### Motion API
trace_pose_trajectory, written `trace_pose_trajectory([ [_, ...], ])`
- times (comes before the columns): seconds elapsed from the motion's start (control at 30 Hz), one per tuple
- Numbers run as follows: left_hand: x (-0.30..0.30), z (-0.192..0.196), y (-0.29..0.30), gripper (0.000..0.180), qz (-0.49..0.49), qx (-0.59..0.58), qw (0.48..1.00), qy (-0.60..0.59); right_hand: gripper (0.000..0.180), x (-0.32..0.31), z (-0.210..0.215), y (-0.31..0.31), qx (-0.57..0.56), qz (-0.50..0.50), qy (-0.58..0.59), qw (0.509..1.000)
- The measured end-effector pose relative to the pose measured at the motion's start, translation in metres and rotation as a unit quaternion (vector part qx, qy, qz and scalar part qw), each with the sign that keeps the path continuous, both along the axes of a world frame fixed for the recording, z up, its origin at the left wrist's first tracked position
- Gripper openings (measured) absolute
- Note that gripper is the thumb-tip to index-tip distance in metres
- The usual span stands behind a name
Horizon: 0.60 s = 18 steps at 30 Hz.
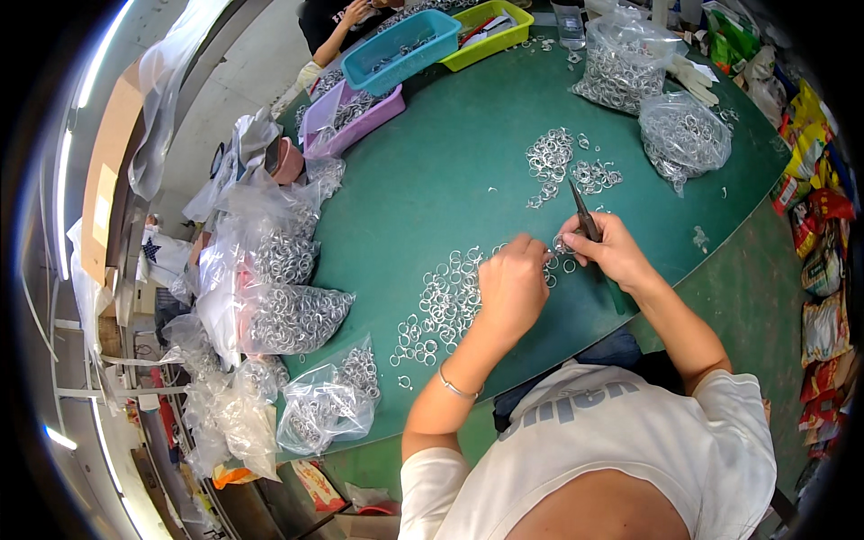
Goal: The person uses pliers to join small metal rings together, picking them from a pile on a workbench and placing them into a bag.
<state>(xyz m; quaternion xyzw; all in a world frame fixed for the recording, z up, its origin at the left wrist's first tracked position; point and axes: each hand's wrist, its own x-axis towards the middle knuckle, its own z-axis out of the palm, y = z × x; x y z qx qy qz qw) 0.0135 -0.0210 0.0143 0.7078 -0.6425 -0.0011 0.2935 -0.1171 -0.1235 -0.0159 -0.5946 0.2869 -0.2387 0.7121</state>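
A pair of pliers [586, 219] with a dark pointed nose and a green handle end lies through my right hand [609, 249], its tip pointing away from me. The thumb and finger of that hand also meet at a small metal ring [562, 243]. Close by on the left, my left hand [515, 281] is closed with its fingertips together; what they hold is too small to make out. Under and beside my left hand spreads a pile of loose silver rings [447, 292]. Farther off sit smaller heaps of rings [549, 155].
Bags of rings [292, 315] line the left edge of the green table [432, 193]. More ring bags [686, 139] stand far right. Blue [400, 52], lime [490, 31] and purple trays [355, 126] sit at the back, near another person's arm [337, 38].
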Motion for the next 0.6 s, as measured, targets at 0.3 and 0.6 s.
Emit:
trace_pose_trajectory([
  [0.3, 0.018, -0.005, -0.015, 0.003, -0.048, 0.077, 0.978, 0.186, 0.009, 0.003, 0.015, 0.020, -0.322, -0.097, 0.047, 0.940],
  [0.6, 0.012, -0.009, -0.016, 0.011, 0.007, 0.125, 0.911, 0.393, 0.012, -0.002, 0.014, 0.023, -0.369, -0.120, 0.023, 0.921],
])
